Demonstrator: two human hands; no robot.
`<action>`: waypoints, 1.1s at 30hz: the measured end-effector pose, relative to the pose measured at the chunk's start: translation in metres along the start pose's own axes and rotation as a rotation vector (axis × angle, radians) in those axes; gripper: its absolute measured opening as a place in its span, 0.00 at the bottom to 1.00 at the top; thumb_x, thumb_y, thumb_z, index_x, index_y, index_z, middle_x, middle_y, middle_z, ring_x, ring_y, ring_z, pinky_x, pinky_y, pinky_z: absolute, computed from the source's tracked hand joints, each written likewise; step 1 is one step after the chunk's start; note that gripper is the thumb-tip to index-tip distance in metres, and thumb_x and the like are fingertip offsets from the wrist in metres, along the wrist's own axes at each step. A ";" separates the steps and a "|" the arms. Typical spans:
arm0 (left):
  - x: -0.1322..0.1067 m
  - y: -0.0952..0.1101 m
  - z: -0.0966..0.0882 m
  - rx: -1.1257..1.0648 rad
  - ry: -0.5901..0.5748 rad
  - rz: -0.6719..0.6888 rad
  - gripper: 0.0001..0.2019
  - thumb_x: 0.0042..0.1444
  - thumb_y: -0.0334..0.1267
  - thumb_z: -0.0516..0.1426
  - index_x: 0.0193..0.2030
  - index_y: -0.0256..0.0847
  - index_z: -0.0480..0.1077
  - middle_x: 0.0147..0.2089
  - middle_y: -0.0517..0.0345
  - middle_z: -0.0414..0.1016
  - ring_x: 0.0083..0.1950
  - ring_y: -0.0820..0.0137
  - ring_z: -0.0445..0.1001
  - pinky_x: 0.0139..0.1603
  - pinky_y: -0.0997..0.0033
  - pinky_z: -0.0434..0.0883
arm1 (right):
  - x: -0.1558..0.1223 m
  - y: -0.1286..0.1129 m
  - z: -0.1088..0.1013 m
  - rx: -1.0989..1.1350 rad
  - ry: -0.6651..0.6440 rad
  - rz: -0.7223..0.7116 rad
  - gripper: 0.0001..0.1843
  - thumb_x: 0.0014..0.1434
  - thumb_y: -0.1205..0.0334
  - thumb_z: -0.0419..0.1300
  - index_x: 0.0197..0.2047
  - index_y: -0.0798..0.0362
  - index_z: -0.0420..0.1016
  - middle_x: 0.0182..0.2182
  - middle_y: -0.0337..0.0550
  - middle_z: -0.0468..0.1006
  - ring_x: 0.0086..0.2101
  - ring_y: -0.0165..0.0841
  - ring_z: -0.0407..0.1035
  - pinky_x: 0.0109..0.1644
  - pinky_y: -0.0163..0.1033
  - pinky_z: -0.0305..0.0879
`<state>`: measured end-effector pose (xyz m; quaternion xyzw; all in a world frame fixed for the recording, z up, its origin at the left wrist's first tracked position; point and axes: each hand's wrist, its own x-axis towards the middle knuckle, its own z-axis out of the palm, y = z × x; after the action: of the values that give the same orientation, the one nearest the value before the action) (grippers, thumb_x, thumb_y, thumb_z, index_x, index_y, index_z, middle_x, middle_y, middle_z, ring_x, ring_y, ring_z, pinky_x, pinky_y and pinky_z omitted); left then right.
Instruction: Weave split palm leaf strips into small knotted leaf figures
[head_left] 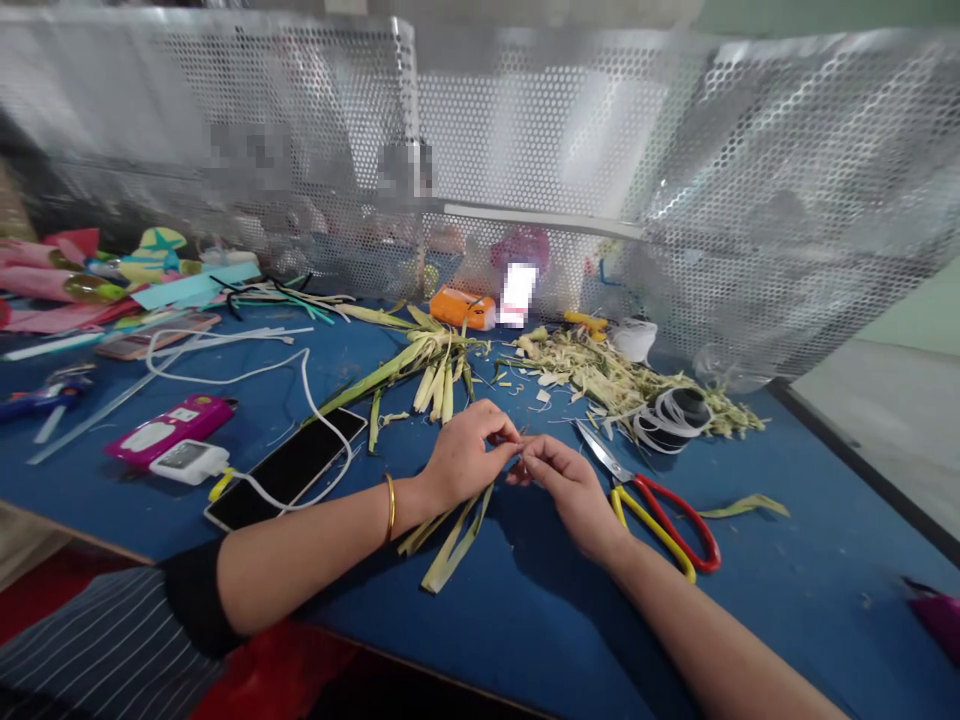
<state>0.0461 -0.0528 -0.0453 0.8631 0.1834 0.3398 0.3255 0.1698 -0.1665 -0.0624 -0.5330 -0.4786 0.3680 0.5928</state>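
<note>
My left hand [466, 452] and my right hand [571, 490] meet over the front middle of the table, thumbs and fingers pinched together. What they pinch is too small to make out. Long pale green leaf strips [456, 562] hang or lie below my left hand, partly covered by it. Just beyond it lies a bundle of folded husk-like leaves [444, 378] with pale, bound pieces. Scissors [624, 476] with one red and one yellow handle rest beside my right hand, blades partly apart. Behind them sits a spool of white cord [679, 418].
Leaf trimmings [592, 372] are heaped at the back right, before a perforated metal screen [525, 130]. An orange packet [459, 308] stands behind the bundle. Left of my forearm are a black-screened phone [289, 475], a white cable [304, 375] and a magenta device [176, 428].
</note>
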 end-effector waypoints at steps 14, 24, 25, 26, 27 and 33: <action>-0.008 0.021 0.005 -0.888 -0.499 -0.797 0.20 0.52 0.54 0.60 0.37 0.37 0.69 0.29 0.58 0.72 0.27 0.72 0.73 0.31 0.69 0.70 | -0.003 -0.006 -0.013 -0.013 0.089 -0.116 0.10 0.60 0.55 0.57 0.30 0.50 0.69 0.29 0.39 0.72 0.33 0.33 0.67 0.40 0.39 0.66; -0.005 0.023 -0.009 -0.799 -0.445 -0.718 0.13 0.52 0.45 0.62 0.29 0.38 0.66 0.19 0.72 0.51 0.18 0.83 0.44 0.19 0.76 0.41 | -0.009 -0.009 -0.012 -0.017 0.116 -0.242 0.06 0.60 0.60 0.60 0.31 0.50 0.72 0.33 0.41 0.74 0.36 0.33 0.69 0.43 0.39 0.66; -0.005 0.023 -0.010 -0.777 -0.421 -0.713 0.14 0.52 0.45 0.62 0.28 0.38 0.65 0.19 0.72 0.50 0.18 0.82 0.44 0.19 0.76 0.41 | -0.010 -0.009 -0.011 -0.041 0.119 -0.252 0.05 0.60 0.61 0.60 0.32 0.49 0.72 0.34 0.41 0.74 0.37 0.33 0.69 0.44 0.40 0.66; -0.004 0.024 -0.012 -0.755 -0.395 -0.704 0.14 0.53 0.46 0.61 0.28 0.39 0.65 0.18 0.72 0.49 0.18 0.81 0.44 0.19 0.75 0.41 | -0.010 -0.010 -0.011 -0.065 0.119 -0.263 0.04 0.60 0.62 0.59 0.32 0.49 0.72 0.34 0.41 0.74 0.38 0.34 0.69 0.46 0.40 0.66; -0.003 0.024 -0.013 -0.731 -0.365 -0.690 0.13 0.54 0.46 0.61 0.28 0.39 0.66 0.18 0.72 0.50 0.18 0.81 0.44 0.19 0.75 0.42 | -0.011 -0.011 -0.011 -0.086 0.117 -0.271 0.04 0.61 0.62 0.59 0.33 0.49 0.72 0.35 0.42 0.74 0.38 0.34 0.69 0.47 0.41 0.65; 0.001 0.022 -0.022 -0.612 -0.209 -0.487 0.07 0.53 0.39 0.60 0.31 0.38 0.75 0.22 0.62 0.67 0.23 0.76 0.58 0.24 0.73 0.57 | -0.011 -0.011 -0.005 -0.156 0.042 -0.267 0.06 0.61 0.60 0.58 0.33 0.50 0.71 0.33 0.42 0.74 0.38 0.35 0.70 0.46 0.40 0.66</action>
<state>0.0336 -0.0588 -0.0177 0.6876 0.2390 0.2020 0.6552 0.1709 -0.1797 -0.0531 -0.5166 -0.5598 0.2362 0.6033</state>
